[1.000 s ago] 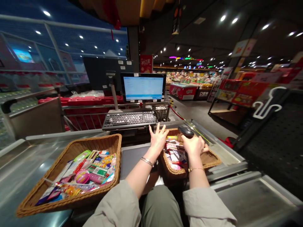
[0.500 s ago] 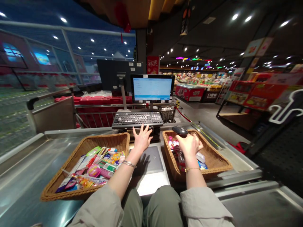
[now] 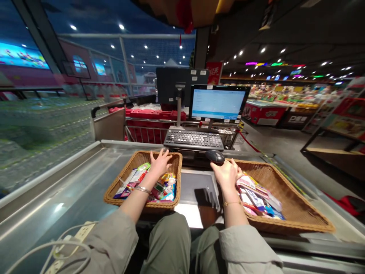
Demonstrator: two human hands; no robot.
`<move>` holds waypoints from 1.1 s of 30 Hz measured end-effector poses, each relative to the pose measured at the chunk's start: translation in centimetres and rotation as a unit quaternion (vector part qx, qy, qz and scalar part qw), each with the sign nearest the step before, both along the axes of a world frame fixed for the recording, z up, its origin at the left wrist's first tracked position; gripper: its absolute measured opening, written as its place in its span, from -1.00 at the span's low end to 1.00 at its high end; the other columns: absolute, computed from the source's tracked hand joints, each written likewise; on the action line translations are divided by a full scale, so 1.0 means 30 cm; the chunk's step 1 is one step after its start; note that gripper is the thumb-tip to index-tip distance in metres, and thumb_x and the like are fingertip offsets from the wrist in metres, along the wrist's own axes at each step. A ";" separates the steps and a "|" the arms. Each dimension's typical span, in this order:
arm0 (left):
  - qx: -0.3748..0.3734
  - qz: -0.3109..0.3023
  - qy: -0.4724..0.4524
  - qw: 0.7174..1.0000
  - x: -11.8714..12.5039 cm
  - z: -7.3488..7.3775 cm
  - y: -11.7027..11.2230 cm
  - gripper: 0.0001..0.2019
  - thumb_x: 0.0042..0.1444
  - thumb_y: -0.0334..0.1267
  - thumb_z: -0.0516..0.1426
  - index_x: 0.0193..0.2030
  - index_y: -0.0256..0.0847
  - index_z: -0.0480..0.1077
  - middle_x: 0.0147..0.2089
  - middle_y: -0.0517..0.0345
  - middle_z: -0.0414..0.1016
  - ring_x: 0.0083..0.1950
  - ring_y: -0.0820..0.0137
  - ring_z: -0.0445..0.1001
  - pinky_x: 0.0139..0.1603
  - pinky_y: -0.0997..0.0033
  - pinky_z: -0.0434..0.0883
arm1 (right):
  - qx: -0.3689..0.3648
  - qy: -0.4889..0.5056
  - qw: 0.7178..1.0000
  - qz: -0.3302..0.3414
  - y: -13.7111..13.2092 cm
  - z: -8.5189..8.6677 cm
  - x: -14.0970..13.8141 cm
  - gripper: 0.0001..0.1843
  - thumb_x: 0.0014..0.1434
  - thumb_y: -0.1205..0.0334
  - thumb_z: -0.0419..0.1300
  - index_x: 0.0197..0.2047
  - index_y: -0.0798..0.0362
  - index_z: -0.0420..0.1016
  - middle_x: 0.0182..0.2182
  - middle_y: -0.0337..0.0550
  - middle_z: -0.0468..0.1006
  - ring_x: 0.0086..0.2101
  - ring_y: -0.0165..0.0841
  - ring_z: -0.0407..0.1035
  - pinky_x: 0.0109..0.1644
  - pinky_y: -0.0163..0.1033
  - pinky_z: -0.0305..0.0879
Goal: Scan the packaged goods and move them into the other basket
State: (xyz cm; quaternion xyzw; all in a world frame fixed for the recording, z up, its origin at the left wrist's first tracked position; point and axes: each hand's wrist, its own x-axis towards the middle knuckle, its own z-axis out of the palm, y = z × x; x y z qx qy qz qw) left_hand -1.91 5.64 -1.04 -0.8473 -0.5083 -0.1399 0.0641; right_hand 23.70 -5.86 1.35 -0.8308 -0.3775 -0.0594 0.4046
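My left hand hovers over the left wicker basket, its fingers spread and nothing in them. Small packets and boxes in mixed colours lie in that basket, partly hidden by my forearm. A black handheld barcode scanner is gripped in my right hand, its head pointing forward. The hand is at the left edge of the right wicker basket. Flat packets and small boxes fill the near left part of this basket.
A keyboard stands at the counter's back, below a lit monitor. Between the baskets lies a grey panel. A power strip with white cable lies on the metal counter at the near left. A shopping trolley stands behind.
My view has swung left. My left hand has moved left from the middle panel to over the left basket. The scanner is still in my right hand.
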 end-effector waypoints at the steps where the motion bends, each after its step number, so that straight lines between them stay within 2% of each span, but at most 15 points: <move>1: -0.006 0.004 0.005 1.000 -0.020 -0.009 0.004 -0.59 0.27 -0.19 0.12 0.26 0.07 0.39 0.47 0.05 0.17 0.53 -0.06 -0.04 0.35 -0.58 -0.37 | -0.001 -0.002 1.000 0.006 0.007 -0.009 -0.019 -0.62 -0.03 -0.03 0.20 -0.23 0.01 0.64 -0.13 0.04 0.63 0.16 -0.07 0.20 0.25 0.08 -0.12; 7: -0.039 0.009 0.043 0.998 -0.083 -0.053 0.008 -0.58 0.24 -0.25 0.13 0.24 0.07 0.41 0.48 0.04 0.14 0.52 -0.02 -0.03 0.34 -0.58 -0.39 | -0.019 0.001 0.999 0.034 0.045 -0.052 -0.102 -0.65 0.01 -0.01 0.19 -0.22 -0.01 0.63 -0.08 -0.03 0.63 0.18 -0.07 0.18 0.25 0.09 -0.15; 16: -0.087 -0.012 0.108 0.990 -0.094 -0.079 0.027 -0.56 0.18 -0.24 0.18 0.22 0.06 0.42 0.49 0.01 0.13 0.52 -0.02 -0.01 0.35 -0.56 -0.36 | -0.040 0.007 0.997 0.059 0.074 -0.098 -0.154 -0.65 0.00 0.01 0.22 -0.18 -0.01 0.62 -0.05 -0.05 0.63 0.21 -0.11 0.16 0.26 0.08 -0.18; 26: -0.141 -0.010 0.157 0.977 -0.224 -0.135 0.084 -0.66 0.00 -0.22 0.33 -0.03 0.08 0.56 0.41 0.02 0.28 0.49 -0.07 0.07 0.35 -0.49 -0.42 | -0.055 0.008 0.996 0.070 0.100 -0.135 -0.164 -0.64 0.02 -0.04 0.22 -0.19 -0.01 0.61 -0.04 -0.07 0.62 0.20 -0.11 0.15 0.26 0.07 -0.21; 33: -0.168 -0.032 0.179 0.969 -0.231 -0.168 0.088 -0.80 -0.04 -0.17 0.37 -0.21 0.01 0.61 0.48 0.02 0.15 0.54 -0.09 -0.11 0.35 -0.51 -0.34 | -0.056 -0.001 0.996 0.070 0.096 -0.145 -0.161 -0.62 0.03 -0.04 0.20 -0.16 -0.01 0.61 -0.05 -0.05 0.61 0.20 -0.09 0.13 0.24 0.08 -0.19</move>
